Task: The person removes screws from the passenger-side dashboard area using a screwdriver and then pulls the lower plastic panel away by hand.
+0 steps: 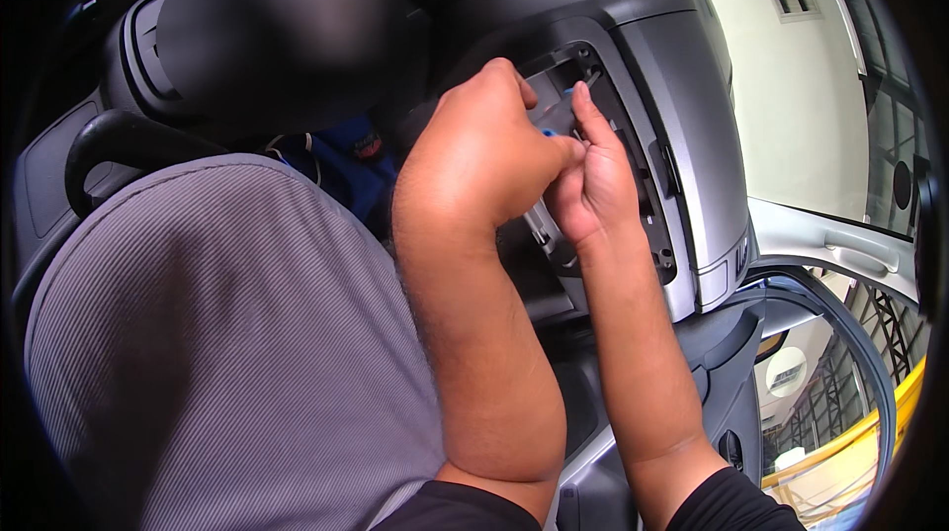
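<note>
Both hands, left (484, 150) and right (591, 185), closed on a blue-handled tool (550, 132) at the dashboard opening (633, 155), grey seat (217, 333) alongside.

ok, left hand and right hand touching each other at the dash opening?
Touching. The head view shows the left hand pressed against the right hand at thumb and fingers, no gap, around a small blue-tipped tool at the dashboard opening.

Your forearms are bare from wrist to above the elbow. Black short sleeves: left sleeve (465, 509), right sleeve (736, 503), both at the lower edge, below the grey seat back (227, 353). No gloves, watch or rings visible on your left hand (484, 150) or right hand (593, 185).
</note>
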Demonstrator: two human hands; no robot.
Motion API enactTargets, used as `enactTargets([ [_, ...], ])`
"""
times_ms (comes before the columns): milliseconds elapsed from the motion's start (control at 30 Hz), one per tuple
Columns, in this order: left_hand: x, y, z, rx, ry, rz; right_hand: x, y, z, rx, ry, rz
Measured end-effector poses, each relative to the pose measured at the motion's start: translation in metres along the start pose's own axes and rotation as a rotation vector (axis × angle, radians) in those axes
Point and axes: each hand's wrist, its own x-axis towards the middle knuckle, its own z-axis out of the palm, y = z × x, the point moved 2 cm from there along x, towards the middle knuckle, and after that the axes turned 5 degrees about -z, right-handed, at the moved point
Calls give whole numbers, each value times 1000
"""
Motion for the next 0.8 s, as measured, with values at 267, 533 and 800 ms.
enactTargets([
  [267,6,-9,1,18,-30,-100,9,5,1,42,-86,-60],
  [533,7,-2,-5,-115,-19,-265,10,7,4,81,-113,-77],
  [800,-4,0,-12,176,5,-212,12,20,-2,-72,13,-68],
])
